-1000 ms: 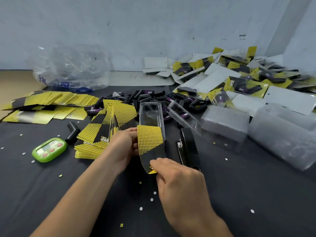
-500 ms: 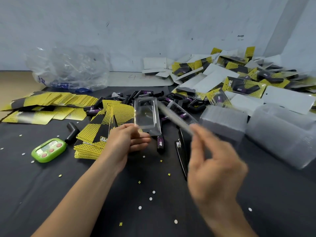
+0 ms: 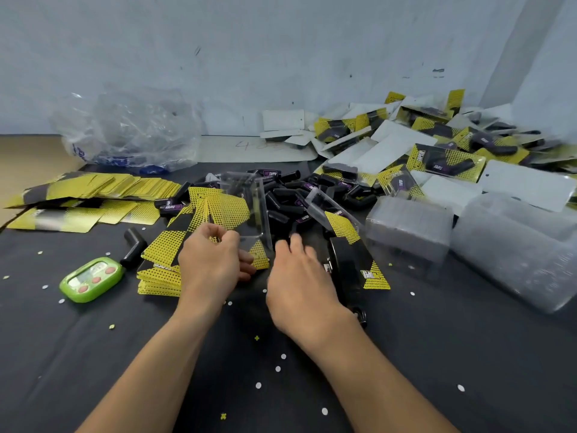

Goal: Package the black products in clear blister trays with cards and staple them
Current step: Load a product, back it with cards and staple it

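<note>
I see a glossy clear-plastic blister tray [image 3: 246,207] in my left grip [image 3: 212,264], matt dark cloth counter [image 3: 93,354] beneath.

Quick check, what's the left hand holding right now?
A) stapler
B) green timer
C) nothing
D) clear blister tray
D: the left hand pinches the lower end of the clear blister tray, raised over the yellow card stack.

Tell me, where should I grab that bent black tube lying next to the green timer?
I'd pinch the bent black tube from straight above, across its long leg just below the bend. It lies flat, with the green timer at its lower end and the card stack close on the right, so sideways approaches are crowded.
</note>
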